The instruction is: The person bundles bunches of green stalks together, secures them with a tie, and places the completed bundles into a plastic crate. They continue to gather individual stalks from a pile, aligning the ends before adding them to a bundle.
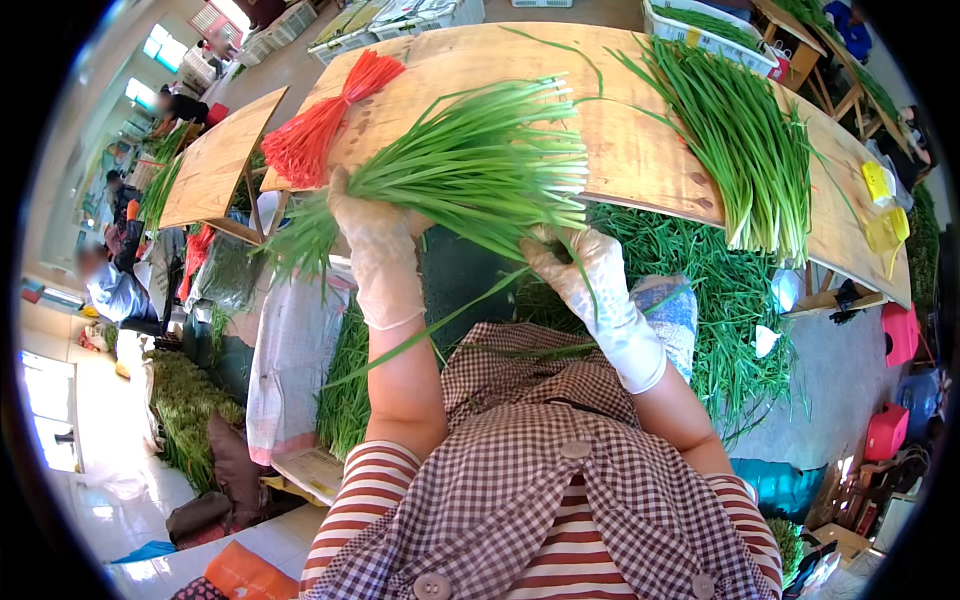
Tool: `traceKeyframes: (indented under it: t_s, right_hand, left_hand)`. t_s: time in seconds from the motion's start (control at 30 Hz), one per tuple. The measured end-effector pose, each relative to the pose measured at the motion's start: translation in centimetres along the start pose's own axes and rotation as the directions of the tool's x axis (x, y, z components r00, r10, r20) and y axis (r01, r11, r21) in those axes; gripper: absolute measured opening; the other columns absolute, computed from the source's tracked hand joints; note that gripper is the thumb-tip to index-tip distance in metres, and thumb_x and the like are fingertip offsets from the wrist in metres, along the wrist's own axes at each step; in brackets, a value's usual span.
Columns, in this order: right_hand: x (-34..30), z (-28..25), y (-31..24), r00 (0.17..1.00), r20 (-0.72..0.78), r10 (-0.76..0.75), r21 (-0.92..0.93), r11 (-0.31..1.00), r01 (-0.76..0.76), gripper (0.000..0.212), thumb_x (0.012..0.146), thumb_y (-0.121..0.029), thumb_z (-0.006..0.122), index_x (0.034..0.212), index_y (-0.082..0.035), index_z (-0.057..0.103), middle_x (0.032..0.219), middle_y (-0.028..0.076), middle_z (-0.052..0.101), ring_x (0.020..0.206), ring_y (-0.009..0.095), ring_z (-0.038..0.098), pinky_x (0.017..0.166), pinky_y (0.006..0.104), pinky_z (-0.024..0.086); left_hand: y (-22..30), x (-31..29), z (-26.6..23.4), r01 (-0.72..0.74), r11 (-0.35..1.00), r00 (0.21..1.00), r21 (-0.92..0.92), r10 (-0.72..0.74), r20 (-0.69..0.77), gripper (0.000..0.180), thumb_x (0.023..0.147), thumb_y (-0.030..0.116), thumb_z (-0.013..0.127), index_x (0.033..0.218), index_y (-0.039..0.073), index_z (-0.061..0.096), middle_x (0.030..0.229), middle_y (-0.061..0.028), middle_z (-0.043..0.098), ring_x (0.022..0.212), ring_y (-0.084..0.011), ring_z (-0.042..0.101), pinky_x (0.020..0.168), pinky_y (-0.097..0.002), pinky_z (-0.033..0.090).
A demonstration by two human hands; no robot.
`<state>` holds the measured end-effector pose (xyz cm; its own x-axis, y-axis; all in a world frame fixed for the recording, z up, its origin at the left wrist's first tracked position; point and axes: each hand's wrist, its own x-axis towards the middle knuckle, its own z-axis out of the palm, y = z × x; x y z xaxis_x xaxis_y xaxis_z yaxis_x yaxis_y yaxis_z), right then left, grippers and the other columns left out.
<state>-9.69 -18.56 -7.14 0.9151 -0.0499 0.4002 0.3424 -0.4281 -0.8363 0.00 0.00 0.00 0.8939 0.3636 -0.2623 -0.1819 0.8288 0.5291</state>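
A thick bunch of green chives [470, 150] with white stem ends pointing right is held up over the table's near edge. My left hand [375, 240], in a thin whitish glove, is closed around its leafy left part. At the lower right of the white ends, my right hand [590, 275], gloved the same way, pinches stems with thumb and fingers. A long loose leaf [430, 330] trails from there down to the left, across my left forearm. Just beyond my left hand lies a bundle of red ties [320, 120], gathered at its middle.
Another large pile of chives [740, 140] lies on the right of the wooden table [640, 150], near a yellow object [885, 230]. Loose chives [735, 320] heap below the table. A white crate [710, 35] stands behind, pink stools [885, 430] at right. Other people [125, 285] work at far left.
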Motion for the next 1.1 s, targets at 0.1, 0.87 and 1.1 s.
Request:
traceKeyframes:
  t_s: [0.1,0.87,1.1]
  right_hand:
    - [-0.8,-0.7,-1.5,0.973,-0.102,-0.206,-0.283,0.944,0.170,0.017,0.071,-0.017,0.067,0.085,-0.008,0.064,0.068,0.013,0.061,0.060,0.029,0.060,0.053,0.0335,0.049]
    - [0.8,-2.2,-0.3,0.929,0.227,0.293,0.507,0.779,-0.370,0.023,0.079,-0.011,0.064,0.099,0.000,0.064,0.095,0.006,0.065,0.085,0.010,0.057,0.080,0.0209,0.044]
    - [0.0,-0.8,-0.4,0.924,0.273,0.269,0.279,0.897,-0.343,0.013,0.075,-0.011,0.065,0.083,-0.001,0.065,0.072,0.010,0.064,0.065,0.015,0.060,0.063,0.0246,0.048]
  left_hand:
    - [-0.3,-1.0,0.4,-0.015,1.000,1.000,-0.008,0.015,-0.022,0.018,0.083,0.025,0.048,0.075,0.010,0.050,0.068,-0.0023,0.057,0.066,-0.0230,0.057,0.063,-0.0405,0.050]
    - [1.5,1.6,0.2,-0.083,0.985,0.990,-0.151,0.099,0.102,0.017,0.084,0.022,0.047,0.072,0.010,0.052,0.070,-0.0054,0.058,0.068,-0.0232,0.057,0.066,-0.0405,0.049]
    - [1.5,3.3,-0.8,-0.099,0.987,0.987,-0.130,0.114,0.113,0.020,0.083,0.025,0.048,0.070,0.011,0.050,0.071,-0.0059,0.058,0.071,-0.0247,0.057,0.070,-0.0428,0.048]
